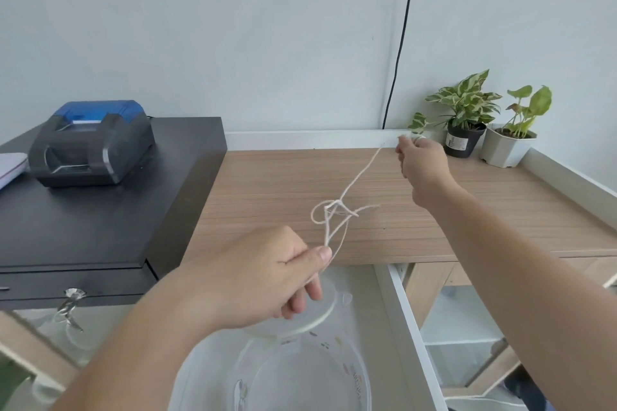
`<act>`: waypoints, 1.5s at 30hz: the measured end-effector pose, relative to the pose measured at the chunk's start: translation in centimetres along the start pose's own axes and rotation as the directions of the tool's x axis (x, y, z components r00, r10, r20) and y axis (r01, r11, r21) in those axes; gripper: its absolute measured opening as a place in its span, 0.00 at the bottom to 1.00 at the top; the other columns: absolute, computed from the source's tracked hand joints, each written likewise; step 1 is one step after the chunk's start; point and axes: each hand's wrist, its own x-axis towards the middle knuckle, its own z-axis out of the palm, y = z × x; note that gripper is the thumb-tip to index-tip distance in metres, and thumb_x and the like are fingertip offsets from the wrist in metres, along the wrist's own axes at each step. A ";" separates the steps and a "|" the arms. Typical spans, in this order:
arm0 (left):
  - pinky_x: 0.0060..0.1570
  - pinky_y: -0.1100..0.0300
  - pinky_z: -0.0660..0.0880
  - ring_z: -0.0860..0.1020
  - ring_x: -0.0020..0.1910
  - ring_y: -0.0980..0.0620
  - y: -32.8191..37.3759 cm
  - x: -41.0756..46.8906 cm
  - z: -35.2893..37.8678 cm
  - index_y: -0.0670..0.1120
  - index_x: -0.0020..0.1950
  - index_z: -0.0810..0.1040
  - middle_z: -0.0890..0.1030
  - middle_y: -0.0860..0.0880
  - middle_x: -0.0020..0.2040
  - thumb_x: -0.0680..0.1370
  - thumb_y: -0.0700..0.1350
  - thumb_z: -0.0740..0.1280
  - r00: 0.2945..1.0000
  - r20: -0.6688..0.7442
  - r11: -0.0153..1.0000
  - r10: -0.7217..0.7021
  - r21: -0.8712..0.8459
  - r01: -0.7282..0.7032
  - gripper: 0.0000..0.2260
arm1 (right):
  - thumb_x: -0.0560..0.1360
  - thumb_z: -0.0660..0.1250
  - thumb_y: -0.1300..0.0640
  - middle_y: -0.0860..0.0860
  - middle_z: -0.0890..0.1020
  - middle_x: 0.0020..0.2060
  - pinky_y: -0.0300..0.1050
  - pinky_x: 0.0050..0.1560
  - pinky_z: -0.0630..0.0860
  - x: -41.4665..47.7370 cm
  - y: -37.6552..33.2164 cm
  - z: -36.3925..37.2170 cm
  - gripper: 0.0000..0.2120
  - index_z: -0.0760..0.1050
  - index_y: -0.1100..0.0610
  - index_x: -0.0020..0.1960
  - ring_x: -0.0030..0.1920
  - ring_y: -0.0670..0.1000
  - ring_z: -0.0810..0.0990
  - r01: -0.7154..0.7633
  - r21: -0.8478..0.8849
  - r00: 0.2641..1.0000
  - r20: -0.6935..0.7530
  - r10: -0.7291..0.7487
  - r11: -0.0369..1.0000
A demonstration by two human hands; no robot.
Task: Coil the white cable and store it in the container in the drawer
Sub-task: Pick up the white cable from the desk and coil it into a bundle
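Both pinch cable [337, 213]: left hand [267, 274], right hand [423, 162].

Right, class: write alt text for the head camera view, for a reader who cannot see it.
A person stretches a tangled white cable between two hands above a wooden counter: the left hand pinches its strands over a clear container in an open drawer, the right hand holds the far end near two potted plants.

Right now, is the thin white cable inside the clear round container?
No, the thin white cable hangs tangled between the left hand and right hand.
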 end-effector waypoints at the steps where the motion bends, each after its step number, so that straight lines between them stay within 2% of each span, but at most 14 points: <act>1: 0.48 0.57 0.81 0.85 0.37 0.60 0.0 0.2 -0.1 0.47 0.44 0.84 0.87 0.53 0.39 0.81 0.67 0.53 0.996 0.032 0.997 -0.079 0.023 0.078 0.29 | 0.81 0.61 0.53 0.50 0.72 0.29 0.45 0.32 0.63 -0.6 -0.6 0.5 0.16 0.73 0.55 0.35 0.29 0.49 0.66 0.014 0.066 0.999 0.051 -0.017 0.998; 6: 0.51 0.45 0.80 0.86 0.45 0.43 1.3 -0.1 -2.5 0.46 0.39 0.74 0.83 0.50 0.39 0.71 0.77 0.42 0.968 -0.154 0.922 -0.196 0.307 0.235 0.38 | 0.82 0.63 0.55 0.48 0.70 0.27 0.42 0.33 0.64 -4.0 -3.1 1.7 0.16 0.72 0.55 0.36 0.28 0.48 0.65 0.159 0.211 0.949 0.236 -0.208 0.964; 9: 0.50 0.48 0.78 0.82 0.50 0.49 2.9 1.1 -3.5 0.49 0.55 0.76 0.83 0.52 0.50 0.75 0.72 0.48 0.885 -0.465 0.909 0.004 0.370 0.190 0.31 | 0.82 0.63 0.55 0.48 0.70 0.26 0.44 0.34 0.63 -6.2 -4.8 1.8 0.15 0.73 0.55 0.37 0.30 0.49 0.65 0.279 0.214 0.872 0.351 -0.340 0.936; 12: 0.54 0.48 0.78 0.81 0.53 0.50 4.9 3.9 -3.7 0.48 0.66 0.71 0.82 0.52 0.56 0.82 0.60 0.59 0.872 -0.484 0.990 0.072 0.138 -0.005 0.20 | 0.82 0.62 0.55 0.57 0.69 0.31 0.52 0.36 0.61 -8.4 -6.9 1.8 0.15 0.74 0.57 0.37 0.33 0.54 0.64 0.382 0.226 0.776 0.448 -0.444 0.896; 15: 0.43 0.48 0.81 0.79 0.32 0.52 4.9 5.8 -2.4 0.48 0.55 0.78 0.80 0.56 0.31 0.84 0.52 0.60 0.915 -0.401 0.914 0.043 -0.354 -0.198 0.11 | 0.82 0.62 0.55 0.51 0.72 0.31 0.41 0.36 0.67 -9.8 -9.0 1.2 0.15 0.74 0.57 0.38 0.32 0.48 0.68 0.515 0.265 0.702 0.416 -0.578 0.815; 18: 0.29 0.53 0.68 0.65 0.23 0.52 3.2 6.4 -0.2 0.53 0.40 0.80 0.65 0.54 0.26 0.80 0.58 0.59 0.910 -0.402 0.758 0.101 -0.561 -0.332 0.15 | 0.83 0.61 0.57 0.42 0.74 0.31 0.33 0.38 0.68 -9.9 -11.2 -0.4 0.13 0.74 0.60 0.42 0.33 0.41 0.70 0.627 0.275 0.676 0.274 -0.684 0.729; 23: 0.26 0.60 0.69 0.69 0.23 0.58 0.5 6.9 3.2 0.59 0.44 0.74 0.72 0.57 0.27 0.82 0.51 0.61 0.837 -0.511 0.898 0.196 -0.248 -0.362 0.08 | 0.84 0.59 0.61 0.46 0.72 0.32 0.40 0.37 0.66 -9.2 -13.8 -1.4 0.11 0.71 0.61 0.43 0.33 0.46 0.67 0.651 0.334 0.672 0.164 -0.722 0.682; 25: 0.26 0.62 0.73 0.71 0.25 0.59 -0.1 6.6 3.4 0.62 0.51 0.70 0.77 0.59 0.32 0.82 0.48 0.63 0.899 -0.388 0.954 0.205 -0.126 -0.272 0.07 | 0.84 0.59 0.60 0.45 0.71 0.29 0.41 0.35 0.63 -9.2 -14.4 -1.2 0.14 0.70 0.60 0.40 0.31 0.47 0.65 0.575 0.434 0.709 0.159 -0.687 0.694; 30: 0.41 0.48 0.80 0.75 0.34 0.54 -0.6 4.7 2.4 0.67 0.63 0.59 0.80 0.50 0.45 0.81 0.50 0.66 0.994 -0.094 0.997 0.050 0.055 -0.045 0.20 | 0.85 0.58 0.59 0.47 0.68 0.27 0.39 0.32 0.63 -9.0 -15.3 -1.2 0.17 0.70 0.56 0.37 0.29 0.47 0.63 0.328 0.660 0.781 0.213 -0.587 0.676; 33: 0.56 0.56 0.77 0.79 0.56 0.60 1.3 3.0 -0.5 0.71 0.71 0.56 0.78 0.58 0.57 0.64 0.66 0.77 0.995 -0.092 0.994 0.036 -0.097 -0.044 0.42 | 0.86 0.57 0.60 0.46 0.68 0.26 0.40 0.32 0.62 -9.1 -14.2 -0.7 0.17 0.69 0.56 0.38 0.30 0.48 0.62 0.292 0.629 0.787 0.271 -0.555 0.721; 36: 0.70 0.54 0.70 0.76 0.67 0.60 3.4 1.5 -3.3 0.65 0.76 0.60 0.80 0.58 0.63 0.60 0.64 0.78 0.978 -0.150 0.898 0.146 -0.394 -0.194 0.47 | 0.85 0.58 0.58 0.44 0.69 0.25 0.41 0.34 0.63 -9.3 -13.1 -0.1 0.16 0.70 0.56 0.38 0.30 0.48 0.63 0.386 0.496 0.760 0.307 -0.573 0.778; 39: 0.54 0.61 0.80 0.84 0.48 0.57 5.6 0.3 -3.8 0.45 0.67 0.73 0.83 0.52 0.47 0.76 0.51 0.73 0.930 -0.137 0.732 0.342 -0.581 -0.355 0.23 | 0.84 0.60 0.56 0.41 0.72 0.26 0.38 0.36 0.66 -9.3 -12.8 0.1 0.15 0.71 0.54 0.38 0.30 0.44 0.67 0.542 0.322 0.725 0.287 -0.626 0.776; 41: 0.31 0.59 0.76 0.72 0.28 0.54 6.9 -0.1 -3.7 0.40 0.48 0.74 0.72 0.50 0.33 0.83 0.46 0.66 0.903 -0.304 0.666 0.305 -0.609 -0.430 0.10 | 0.84 0.61 0.55 0.41 0.72 0.28 0.37 0.38 0.67 -9.1 -12.5 0.0 0.16 0.71 0.52 0.38 0.31 0.41 0.69 0.620 0.196 0.703 0.293 -0.648 0.760; 45: 0.25 0.60 0.61 0.61 0.24 0.56 7.3 0.8 -5.6 0.42 0.38 0.70 0.64 0.55 0.25 0.84 0.50 0.61 0.633 -0.699 0.871 0.332 -0.031 -0.491 0.17 | 0.87 0.54 0.53 0.50 0.71 0.31 0.41 0.40 0.66 -10.1 -10.4 -1.4 0.20 0.75 0.59 0.41 0.34 0.48 0.67 0.588 0.038 0.612 0.632 -0.476 0.808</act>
